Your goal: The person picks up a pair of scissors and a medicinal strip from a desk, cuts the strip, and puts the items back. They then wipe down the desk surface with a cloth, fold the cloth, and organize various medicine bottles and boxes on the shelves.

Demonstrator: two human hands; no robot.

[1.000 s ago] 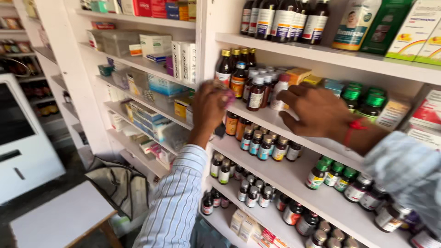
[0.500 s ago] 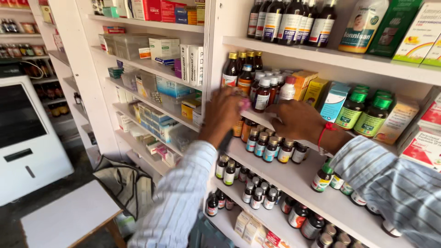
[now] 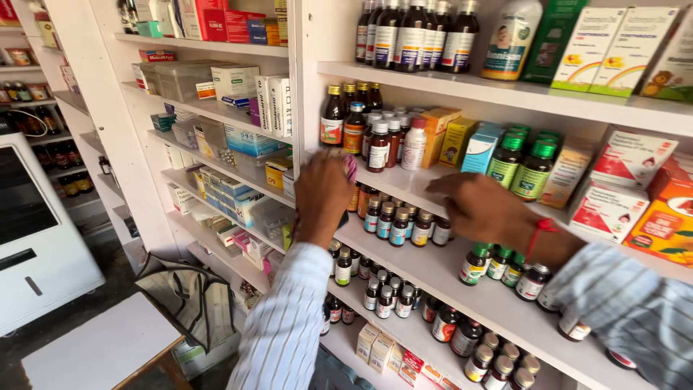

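White shelves hold rows of medicine bottles. My left hand (image 3: 323,191) is raised against the edge of a shelf (image 3: 404,189), its fingers closed around what looks like a pinkish cloth (image 3: 351,168). It sits just below tall brown syrup bottles (image 3: 354,123). My right hand (image 3: 478,208) lies flat on the same shelf edge, fingers spread and empty, with a red thread at the wrist. Small brown bottles (image 3: 397,220) with white labels stand between the two hands, one shelf lower. Green-capped bottles (image 3: 523,162) stand just behind my right hand.
Boxes in orange, yellow and blue (image 3: 455,137) stand on the bottle shelf. The left shelving bay holds clear plastic bins and white cartons (image 3: 238,144). A white machine (image 3: 36,231) and a low white table (image 3: 101,347) stand at lower left, a dark bag (image 3: 188,296) beside them.
Both hands have come down from the tall bottles to the shelf edge below. My right hand has slid left and flattened, and my view has drawn closer to the shelves.
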